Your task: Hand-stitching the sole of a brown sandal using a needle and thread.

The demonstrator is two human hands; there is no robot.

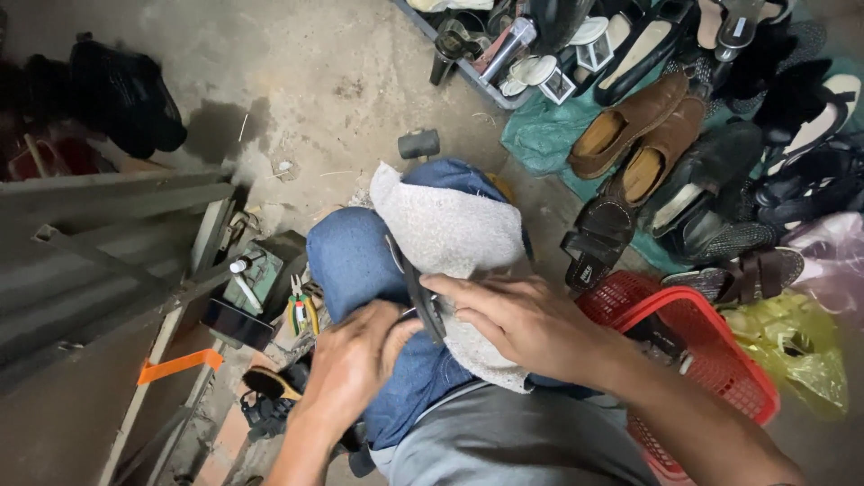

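Head view, looking down on a seated person's lap. A dark sandal (421, 292) lies on a grey cloth (454, 234) spread over the right knee of blue jeans (351, 261). Its long axis runs near to far, tilted slightly to the left at the far end; which end is the toe cannot be told. The right hand (522, 319) rests on the sandal's near right edge, its grip pressed together with fingertips on the sole. The left hand (355, 360) closes around the sandal's near end from the left, pinching it. To the right stands a red basket (720, 351); beyond it, brown shoes (639, 135) and other footwear lie on a green sheet (540, 135). A hammer head (419, 143) lies on the concrete floor (297, 72) beyond the knee. Pliers (300, 306) lie left of the leg.
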